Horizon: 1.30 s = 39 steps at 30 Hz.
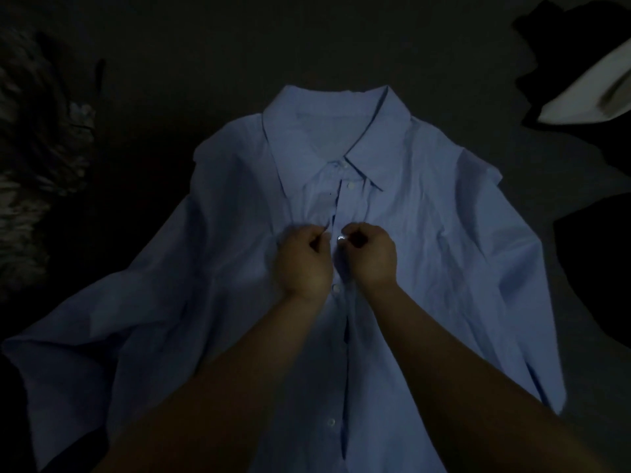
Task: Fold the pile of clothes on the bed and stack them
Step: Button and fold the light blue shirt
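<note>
Fingers curl tight on both our hands: our left hand [305, 259] pinches the left edge of the placket, our right hand [370, 256] pinches a small shiny button [341, 237] on the other edge. One light-blue collared shirt [426, 233], thin and creased, lies face up, sleeves spread, on the dark bed [205, 46]. We count five other white buttons. One pale folded cloth [587, 93] lies far right.

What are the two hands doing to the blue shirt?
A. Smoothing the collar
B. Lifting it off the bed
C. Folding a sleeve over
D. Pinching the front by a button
D: the left hand and right hand both pinch the front strip of the blue shirt around a button, with the shirt lying spread flat.
</note>
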Motion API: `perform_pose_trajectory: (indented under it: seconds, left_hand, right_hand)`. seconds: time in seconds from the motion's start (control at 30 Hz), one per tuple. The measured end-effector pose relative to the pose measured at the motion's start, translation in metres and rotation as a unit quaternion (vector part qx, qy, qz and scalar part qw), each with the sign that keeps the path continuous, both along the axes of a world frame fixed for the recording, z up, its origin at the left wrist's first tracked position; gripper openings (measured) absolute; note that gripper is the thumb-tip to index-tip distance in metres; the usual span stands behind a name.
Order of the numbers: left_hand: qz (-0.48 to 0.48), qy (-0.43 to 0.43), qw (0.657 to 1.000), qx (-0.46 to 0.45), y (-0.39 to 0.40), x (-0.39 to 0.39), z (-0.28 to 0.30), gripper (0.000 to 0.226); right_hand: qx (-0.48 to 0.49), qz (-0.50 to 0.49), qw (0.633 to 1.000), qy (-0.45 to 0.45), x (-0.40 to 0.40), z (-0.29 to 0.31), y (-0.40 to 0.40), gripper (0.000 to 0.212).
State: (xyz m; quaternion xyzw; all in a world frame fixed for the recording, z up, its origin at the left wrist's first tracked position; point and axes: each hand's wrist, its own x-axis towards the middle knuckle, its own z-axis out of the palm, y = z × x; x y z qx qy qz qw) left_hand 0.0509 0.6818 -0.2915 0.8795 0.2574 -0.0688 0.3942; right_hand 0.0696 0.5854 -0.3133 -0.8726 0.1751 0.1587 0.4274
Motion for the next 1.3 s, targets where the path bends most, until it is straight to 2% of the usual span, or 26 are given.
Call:
perform_pose_trajectory:
  seconds: [0.07,0.13,0.27,0.4,0.63,0.73,0.9,1.1,1.3]
  left_hand:
    - [0.005,-0.002,0.998,-0.056,-0.007,0.005,0.004,0.024]
    - [0.0,0.01,0.996,-0.087,-0.011,0.007,0.002,0.024]
    - [0.013,0.038,0.995,-0.096,-0.01,0.011,-0.006,0.023]
    - [0.021,0.038,0.988,-0.146,-0.009,0.015,-0.004,0.024]
    - [-0.015,0.072,0.983,-0.168,-0.007,0.015,0.0,0.032]
    - [-0.015,0.066,0.974,-0.217,-0.005,0.011,0.001,0.023]
    - [0.012,0.059,0.965,-0.256,0.0,0.01,-0.001,0.016]
    - [0.017,0.058,0.964,-0.261,0.001,0.013,0.004,0.012]
    - [-0.045,0.004,0.99,-0.134,-0.003,0.011,0.007,0.015]
  right_hand:
    - [-0.008,0.038,0.999,0.007,0.0,-0.002,0.001,0.016]
    - [0.006,0.036,0.999,0.018,0.002,0.001,-0.001,0.018]
    - [0.088,-0.034,0.995,0.027,0.005,0.011,-0.01,0.016]
    - [0.156,-0.108,0.981,0.031,0.0,0.012,-0.012,0.015]
    - [0.154,-0.119,0.981,0.005,-0.002,0.019,-0.008,0.021]
    - [0.138,-0.091,0.986,-0.014,-0.002,0.02,-0.007,0.026]
    - [0.137,-0.075,0.988,-0.016,-0.003,0.02,-0.007,0.018]
    - [0.142,-0.071,0.987,0.006,-0.004,0.024,-0.011,0.014]
    - [0.167,-0.081,0.982,0.034,-0.004,0.033,-0.013,0.021]
